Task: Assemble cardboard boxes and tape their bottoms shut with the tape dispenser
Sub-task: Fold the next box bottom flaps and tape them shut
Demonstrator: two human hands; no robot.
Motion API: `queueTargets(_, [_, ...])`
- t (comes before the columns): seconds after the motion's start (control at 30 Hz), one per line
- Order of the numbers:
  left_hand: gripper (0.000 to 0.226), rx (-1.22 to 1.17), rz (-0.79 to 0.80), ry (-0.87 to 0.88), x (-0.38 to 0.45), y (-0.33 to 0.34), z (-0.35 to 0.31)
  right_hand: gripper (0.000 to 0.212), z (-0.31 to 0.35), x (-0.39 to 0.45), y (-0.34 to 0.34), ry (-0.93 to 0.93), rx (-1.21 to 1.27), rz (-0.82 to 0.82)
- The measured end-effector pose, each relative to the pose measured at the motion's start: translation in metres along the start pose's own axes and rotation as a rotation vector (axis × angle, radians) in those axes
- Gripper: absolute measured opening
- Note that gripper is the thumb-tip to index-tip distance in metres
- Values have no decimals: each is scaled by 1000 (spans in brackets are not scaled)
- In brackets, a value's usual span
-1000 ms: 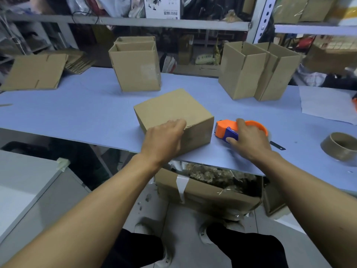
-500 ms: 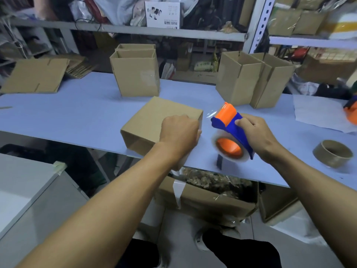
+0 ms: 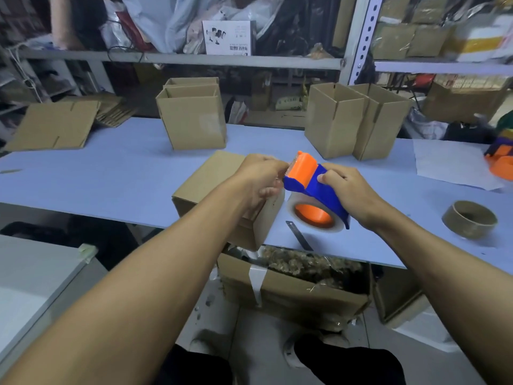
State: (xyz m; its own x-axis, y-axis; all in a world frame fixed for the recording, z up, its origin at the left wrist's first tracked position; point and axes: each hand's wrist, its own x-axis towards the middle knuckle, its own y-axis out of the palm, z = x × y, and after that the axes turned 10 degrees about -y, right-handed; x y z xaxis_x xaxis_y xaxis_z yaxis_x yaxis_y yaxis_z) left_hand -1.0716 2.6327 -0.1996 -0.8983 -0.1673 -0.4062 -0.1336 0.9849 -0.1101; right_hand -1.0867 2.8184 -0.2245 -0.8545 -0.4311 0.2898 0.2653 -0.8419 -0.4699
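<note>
A closed brown cardboard box point(image 3: 211, 179) lies on the blue table point(image 3: 111, 168), overhanging its near edge. My right hand point(image 3: 347, 190) grips the blue handle of the orange-and-blue tape dispenser point(image 3: 308, 187), held tilted just right of the box, its clear roll facing me. Over the box's right top edge, my left hand point(image 3: 261, 179) has its fingertips pinched at the dispenser's toothed orange head, where the tape end comes out. The clear tape itself is hard to make out.
Open boxes stand at the back: two stacked at the middle point(image 3: 191, 120), two more on the right point(image 3: 333, 120). Flat cardboard point(image 3: 52, 126) lies far left. An empty tape core point(image 3: 469, 219), white paper point(image 3: 449, 165) and a metal blade point(image 3: 298, 234) lie right. A filler-stuffed box point(image 3: 291, 290) sits under the table.
My right hand picked the dispenser up off the table and tilted it toward the box. My left hand left the box top and came to pinch at the dispenser's head. The box slid nearer the table edge.
</note>
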Motion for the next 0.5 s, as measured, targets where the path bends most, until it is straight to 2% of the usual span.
queueTargets(0.1, [9, 107, -21, 49, 3, 1, -7, 28, -1, 0, -4, 8, -86, 85])
queueTargets(0.23, [9, 194, -76, 59, 6, -5, -16, 45, 0, 8, -9, -28, -200, 111])
queueTargets(0.4, [19, 204, -90, 41, 5, -5, -18, 33, 3, 17, -13, -15, -240, 126])
queueTargets(0.5, [17, 191, -105, 34, 4, -2, -17, 22, -1, 16, -10, -5, -210, 113])
